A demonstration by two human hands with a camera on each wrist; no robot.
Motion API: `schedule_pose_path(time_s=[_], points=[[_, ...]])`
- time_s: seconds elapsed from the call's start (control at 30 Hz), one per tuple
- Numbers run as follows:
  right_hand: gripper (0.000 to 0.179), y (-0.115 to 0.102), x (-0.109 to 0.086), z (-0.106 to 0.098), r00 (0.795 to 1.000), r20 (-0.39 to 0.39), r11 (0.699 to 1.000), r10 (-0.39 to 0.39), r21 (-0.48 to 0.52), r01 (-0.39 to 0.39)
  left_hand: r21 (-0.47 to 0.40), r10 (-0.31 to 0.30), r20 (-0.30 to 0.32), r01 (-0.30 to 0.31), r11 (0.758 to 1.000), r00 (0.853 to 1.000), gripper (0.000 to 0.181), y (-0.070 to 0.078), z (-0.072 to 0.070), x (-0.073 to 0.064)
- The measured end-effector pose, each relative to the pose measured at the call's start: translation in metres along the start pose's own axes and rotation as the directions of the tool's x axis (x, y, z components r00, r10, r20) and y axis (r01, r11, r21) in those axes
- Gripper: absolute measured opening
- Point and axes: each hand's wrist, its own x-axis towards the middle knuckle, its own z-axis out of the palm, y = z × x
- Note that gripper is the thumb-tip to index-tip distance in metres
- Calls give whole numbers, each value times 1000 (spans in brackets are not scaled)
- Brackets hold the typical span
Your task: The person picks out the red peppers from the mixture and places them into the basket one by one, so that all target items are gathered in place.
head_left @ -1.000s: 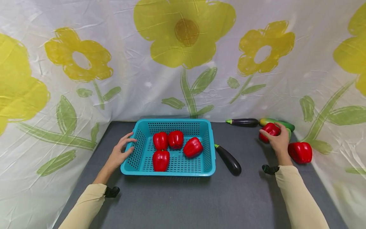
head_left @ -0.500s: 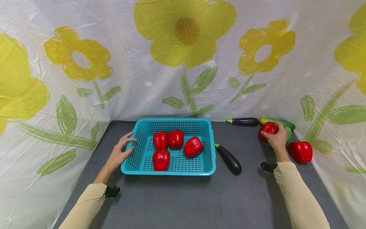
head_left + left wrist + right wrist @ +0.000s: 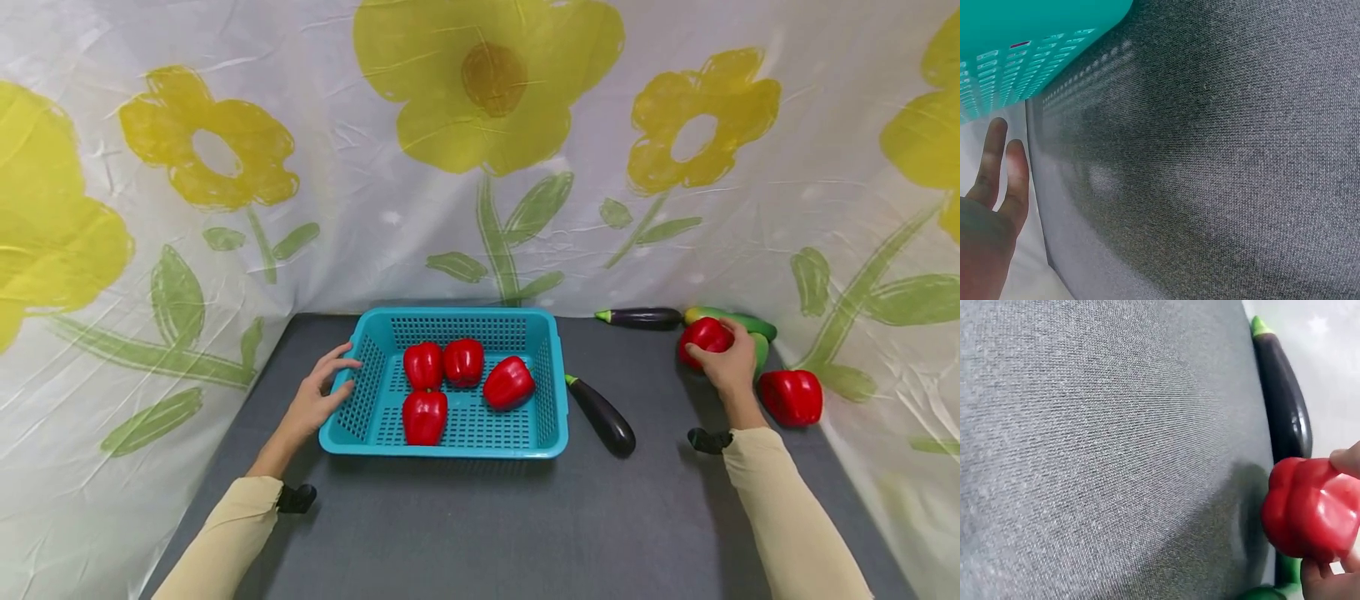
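My right hand (image 3: 729,360) holds a red bell pepper (image 3: 703,340) at the far right of the table. In the right wrist view, fingertips grip the pepper (image 3: 1310,509) from two sides, close over a green vegetable. At the left end of a turquoise basket (image 3: 450,451), my left hand (image 3: 311,398) has its fingers spread right at the rim. The left wrist view shows two straight fingers (image 3: 1017,169) beside the perforated basket wall (image 3: 1035,69). Several red bell peppers, one of them nearest the front (image 3: 425,418), lie inside the basket.
Another red bell pepper (image 3: 791,398) lies to the right of my right wrist. One eggplant (image 3: 602,417) rests beside the basket, a second eggplant (image 3: 645,318) along the back edge. A yellow-green vegetable (image 3: 738,321) lies behind my right hand. A flowered sheet (image 3: 390,242) hangs around the table.
My right hand and the pepper shifted very slightly left, then stayed nearly still. The left hand and basket show no movement of their own; the whole view drifted a little.
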Motion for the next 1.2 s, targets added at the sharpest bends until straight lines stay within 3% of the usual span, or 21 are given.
schedule_pose_path(time_s=[0.17,0.67,0.9,1.07,1.2], points=[[74,-6,-5,-4,1000,13,999,-22,30,21,6,1,-2,-1,1000,1000,30,-1,0,1],[78,-22,-21,-14,986,156,996,-59,74,48,10,-7,2,7,1000,1000,30,1,0,1],[74,-28,-22,-10,975,211,988,-66,153,34,10,-18,-1,18,1000,1000,30,1,0,1],[72,-36,-26,-6,966,224,973,-126,217,77,5,-18,0,18,1000,1000,32,2,0,2],[71,-45,-30,-1,943,247,945,-221,293,145,3,-25,-2,26,1000,1000,31,2,0,1]])
